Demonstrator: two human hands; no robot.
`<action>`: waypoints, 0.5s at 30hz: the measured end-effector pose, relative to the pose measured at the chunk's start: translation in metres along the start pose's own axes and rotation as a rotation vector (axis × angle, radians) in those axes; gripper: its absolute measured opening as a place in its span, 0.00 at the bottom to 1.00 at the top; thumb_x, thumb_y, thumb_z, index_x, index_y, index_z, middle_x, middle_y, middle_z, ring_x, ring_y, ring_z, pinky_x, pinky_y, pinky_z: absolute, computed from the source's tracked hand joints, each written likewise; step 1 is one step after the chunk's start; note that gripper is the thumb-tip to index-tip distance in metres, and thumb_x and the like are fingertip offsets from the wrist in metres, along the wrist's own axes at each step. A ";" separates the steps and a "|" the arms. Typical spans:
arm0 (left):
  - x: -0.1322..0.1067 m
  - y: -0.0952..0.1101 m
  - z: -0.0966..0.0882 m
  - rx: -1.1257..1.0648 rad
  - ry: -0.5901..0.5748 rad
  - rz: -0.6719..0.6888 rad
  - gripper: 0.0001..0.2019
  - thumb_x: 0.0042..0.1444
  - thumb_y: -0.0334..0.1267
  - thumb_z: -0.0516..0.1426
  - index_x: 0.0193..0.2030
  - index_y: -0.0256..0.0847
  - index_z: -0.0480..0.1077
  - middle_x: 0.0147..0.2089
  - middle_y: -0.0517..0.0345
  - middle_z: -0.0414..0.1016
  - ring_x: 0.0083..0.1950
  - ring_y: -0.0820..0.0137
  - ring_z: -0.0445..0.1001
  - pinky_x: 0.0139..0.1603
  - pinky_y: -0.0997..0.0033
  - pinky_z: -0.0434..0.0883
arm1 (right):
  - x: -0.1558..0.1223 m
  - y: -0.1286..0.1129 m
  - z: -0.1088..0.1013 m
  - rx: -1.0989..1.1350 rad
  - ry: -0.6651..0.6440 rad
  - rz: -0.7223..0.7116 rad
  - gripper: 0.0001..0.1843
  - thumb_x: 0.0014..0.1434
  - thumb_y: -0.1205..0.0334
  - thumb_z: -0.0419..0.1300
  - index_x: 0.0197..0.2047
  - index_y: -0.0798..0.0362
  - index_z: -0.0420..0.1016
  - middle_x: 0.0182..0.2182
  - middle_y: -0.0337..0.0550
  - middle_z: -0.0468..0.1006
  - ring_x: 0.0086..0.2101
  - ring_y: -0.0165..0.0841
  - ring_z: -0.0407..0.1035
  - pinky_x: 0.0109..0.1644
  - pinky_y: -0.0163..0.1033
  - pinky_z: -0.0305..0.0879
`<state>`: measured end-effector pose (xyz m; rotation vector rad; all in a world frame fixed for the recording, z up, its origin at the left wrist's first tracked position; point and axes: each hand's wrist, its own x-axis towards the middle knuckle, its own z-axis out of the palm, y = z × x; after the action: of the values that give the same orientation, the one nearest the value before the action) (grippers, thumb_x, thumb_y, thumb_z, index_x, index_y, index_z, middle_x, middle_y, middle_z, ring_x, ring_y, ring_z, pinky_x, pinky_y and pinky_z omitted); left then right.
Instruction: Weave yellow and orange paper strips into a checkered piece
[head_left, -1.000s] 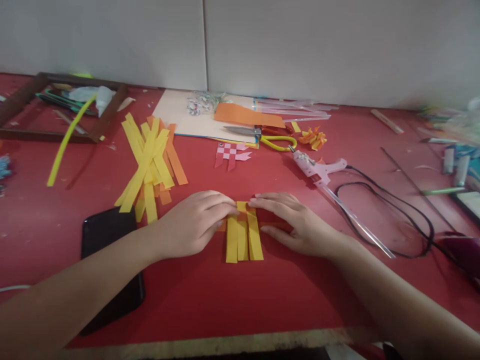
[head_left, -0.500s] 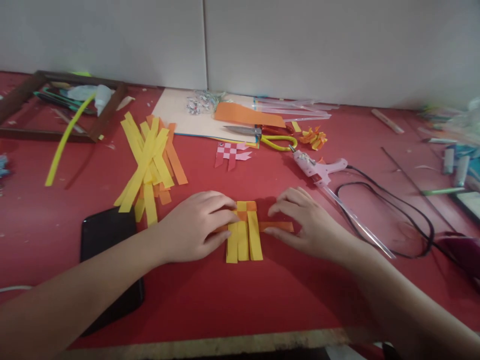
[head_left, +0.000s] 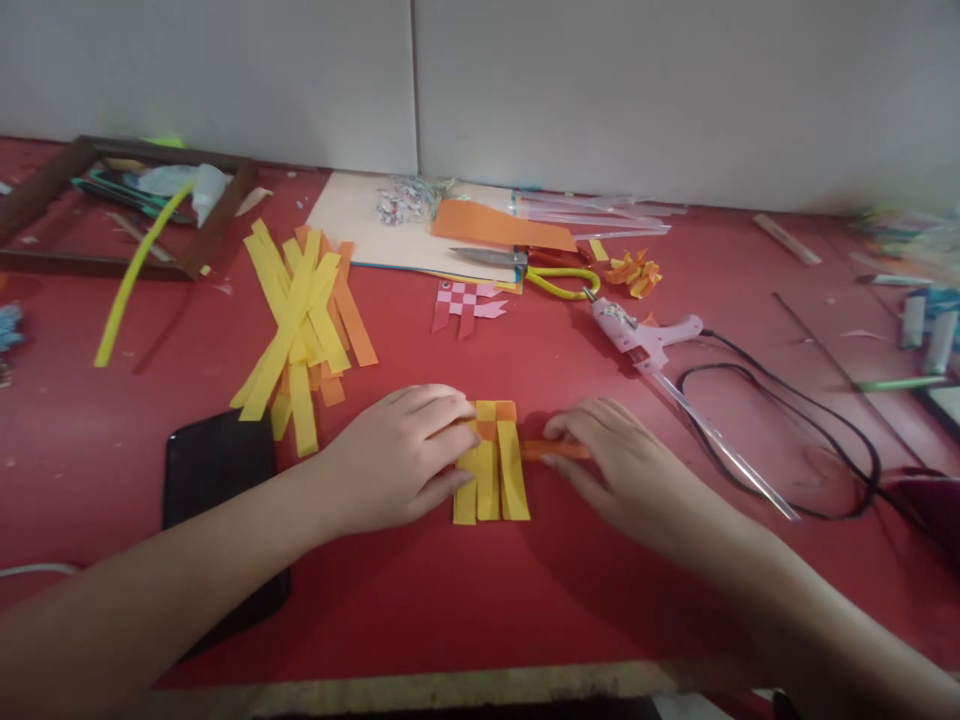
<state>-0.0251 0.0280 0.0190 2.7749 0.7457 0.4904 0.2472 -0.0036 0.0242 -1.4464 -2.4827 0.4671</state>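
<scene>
Three yellow paper strips (head_left: 491, 480) lie side by side on the red table (head_left: 465, 600), crossed near their top by orange strips. My left hand (head_left: 397, 455) rests on the left edge of this weave, fingers curled and pressing it flat. My right hand (head_left: 622, 470) pinches the free end of an orange strip (head_left: 551, 450) that sticks out to the right of the weave.
A pile of loose yellow and orange strips (head_left: 300, 320) lies left of centre, a black phone (head_left: 217, 480) below it. Behind are a small pink woven piece (head_left: 465, 303), scissors (head_left: 525, 270), a pink glue gun (head_left: 645, 335) with its black cable, and a wooden frame (head_left: 112, 210) far left.
My right hand lifted off the top of the strips, shifted right and closed on the orange strip's end. An orange crossing now shows at the top of the yellow strips. The left hand stayed.
</scene>
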 end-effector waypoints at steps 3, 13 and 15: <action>0.001 0.003 -0.002 0.000 0.005 0.020 0.13 0.65 0.39 0.53 0.46 0.31 0.73 0.53 0.42 0.72 0.57 0.53 0.68 0.59 0.49 0.69 | -0.001 -0.002 0.000 -0.010 -0.026 0.025 0.04 0.66 0.64 0.52 0.38 0.51 0.66 0.36 0.46 0.71 0.37 0.39 0.65 0.44 0.47 0.65; 0.002 0.004 0.003 0.060 -0.005 0.106 0.13 0.68 0.31 0.47 0.48 0.29 0.72 0.47 0.42 0.76 0.50 0.59 0.74 0.51 0.56 0.76 | -0.001 -0.009 -0.001 0.090 0.005 0.081 0.04 0.64 0.64 0.55 0.37 0.50 0.62 0.32 0.40 0.73 0.33 0.34 0.68 0.37 0.40 0.65; 0.002 0.004 0.002 0.066 -0.007 0.113 0.14 0.67 0.30 0.48 0.50 0.29 0.72 0.48 0.41 0.76 0.51 0.58 0.74 0.52 0.55 0.75 | 0.001 -0.011 -0.004 0.156 0.051 0.138 0.05 0.61 0.63 0.58 0.39 0.49 0.63 0.30 0.38 0.74 0.30 0.32 0.69 0.33 0.37 0.65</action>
<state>-0.0210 0.0257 0.0186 2.8905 0.6170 0.4844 0.2397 -0.0074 0.0318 -1.5520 -2.2609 0.6264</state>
